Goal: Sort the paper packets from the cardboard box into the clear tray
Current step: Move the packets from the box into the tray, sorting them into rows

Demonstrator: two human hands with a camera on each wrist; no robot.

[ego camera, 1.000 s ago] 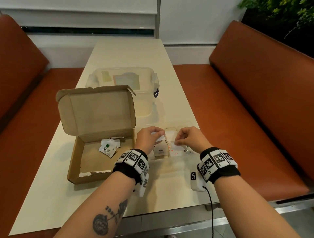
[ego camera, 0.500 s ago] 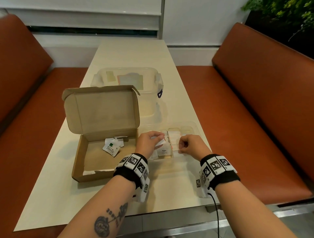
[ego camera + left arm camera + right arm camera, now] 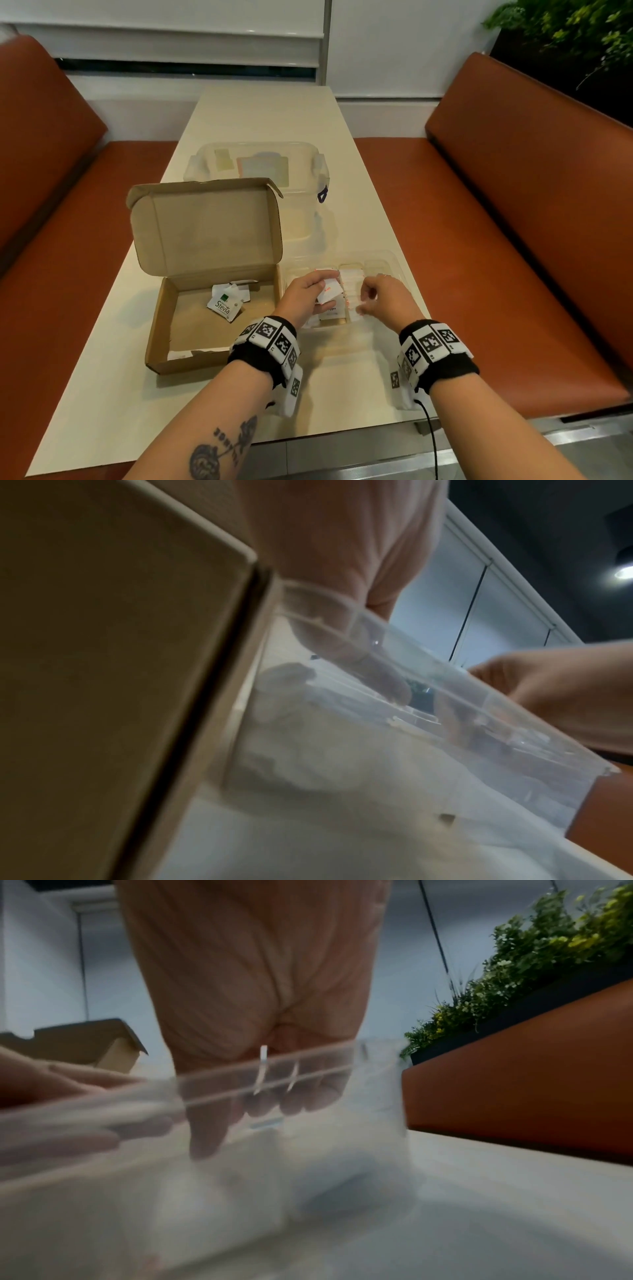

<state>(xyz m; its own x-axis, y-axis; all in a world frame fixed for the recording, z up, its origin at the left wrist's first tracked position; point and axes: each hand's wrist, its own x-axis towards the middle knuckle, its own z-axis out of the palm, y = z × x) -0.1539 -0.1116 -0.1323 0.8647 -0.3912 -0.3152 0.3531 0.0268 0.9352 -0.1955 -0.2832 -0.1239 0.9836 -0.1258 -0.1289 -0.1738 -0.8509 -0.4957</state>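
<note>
The open cardboard box (image 3: 191,356) sits at the left of the table, with a Stevia packet (image 3: 224,305) and a few other white packets inside. Right beside it stands the clear tray (image 3: 394,263), where white packets (image 3: 351,277) stand in rows in its compartments. My left hand (image 3: 308,294) hovers over the tray's left part and holds a few white packets with red print (image 3: 330,289) between thumb and fingers. My right hand (image 3: 383,298) is over the tray's middle. Its fingers (image 3: 205,1137) reach down behind the tray wall (image 3: 240,1074), blurred, with nothing seen in them.
A clear lidded container (image 3: 257,164) stands behind the box's raised lid. Orange benches (image 3: 513,240) flank the table on both sides. The table's near edge runs just under my forearms. A plant (image 3: 548,947) sits behind the right bench.
My right hand no longer pinches a packet; its fingers now hang over the tray. My left hand still holds its packets and has lifted them slightly. The head view has shifted.
</note>
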